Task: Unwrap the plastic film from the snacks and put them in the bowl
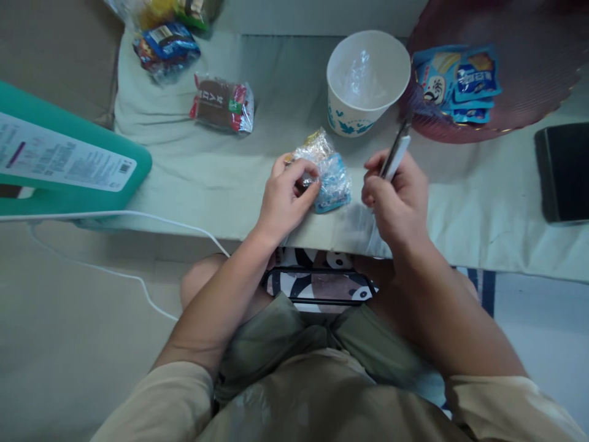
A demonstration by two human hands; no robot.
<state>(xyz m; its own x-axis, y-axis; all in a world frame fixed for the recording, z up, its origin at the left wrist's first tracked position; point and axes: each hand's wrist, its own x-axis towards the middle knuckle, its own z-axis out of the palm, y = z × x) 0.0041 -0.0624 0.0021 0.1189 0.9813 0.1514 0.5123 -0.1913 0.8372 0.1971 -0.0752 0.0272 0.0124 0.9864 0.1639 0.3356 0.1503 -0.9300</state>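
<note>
Snack packet (327,175), crinkled clear-and-blue wrapper

Paper cup (368,83) blocks ahead; cloth (193,172) leftward open.

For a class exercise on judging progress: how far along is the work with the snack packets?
Done: blue packets lie on the red plate.
In hand: the left hand pinches a clear snack packet; the right hand holds a slim tool.
Left: other packets lie untouched.
</note>
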